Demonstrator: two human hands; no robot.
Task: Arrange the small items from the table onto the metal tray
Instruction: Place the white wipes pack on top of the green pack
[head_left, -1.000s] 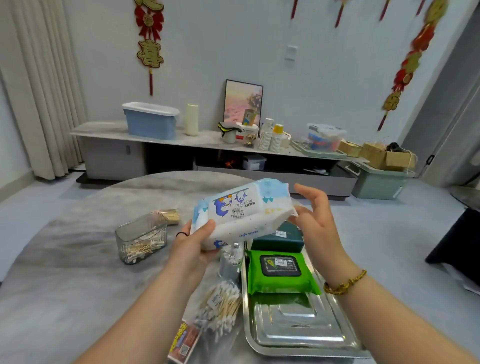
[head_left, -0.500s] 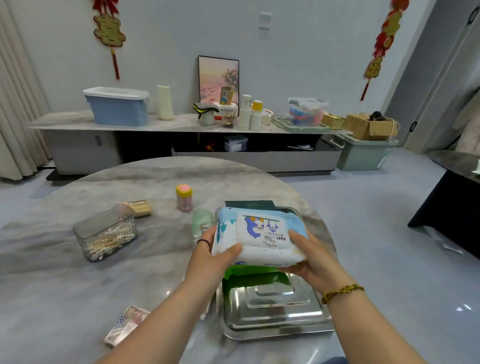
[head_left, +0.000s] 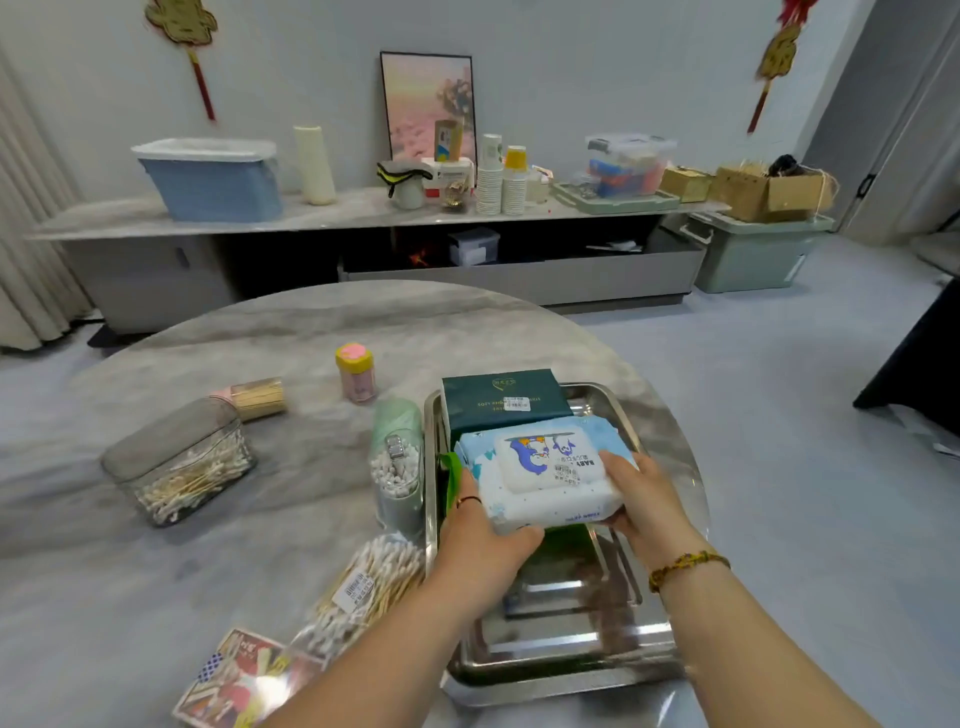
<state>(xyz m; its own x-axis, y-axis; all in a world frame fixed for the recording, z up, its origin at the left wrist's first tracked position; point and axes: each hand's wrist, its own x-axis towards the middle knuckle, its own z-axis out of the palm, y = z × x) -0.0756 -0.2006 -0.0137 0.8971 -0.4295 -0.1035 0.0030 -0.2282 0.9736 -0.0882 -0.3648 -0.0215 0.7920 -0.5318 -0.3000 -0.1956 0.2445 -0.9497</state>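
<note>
A white and blue pack of baby wipes (head_left: 540, 475) lies flat over the metal tray (head_left: 566, 670), on top of a green wipes pack (head_left: 451, 480) that shows only at its left edge. My left hand (head_left: 483, 545) grips the pack's near left corner and my right hand (head_left: 641, 499) grips its right side. A dark green box (head_left: 501, 405) lies at the tray's far end. The tray's near half is bare metal.
Left of the tray stand a green-lidded jar of cotton swabs (head_left: 397, 467), a bag of swabs (head_left: 363, 592), a clear swab box (head_left: 179, 467), a toothpick bundle (head_left: 257, 399), a pink jar with yellow lid (head_left: 356, 371) and a colourful card packet (head_left: 239, 680). The round table's edge curves close on the right.
Both hands have carried the baby wipes pack from chest height down onto the green pack in the tray, turning it flat. The camera has tilted down.
</note>
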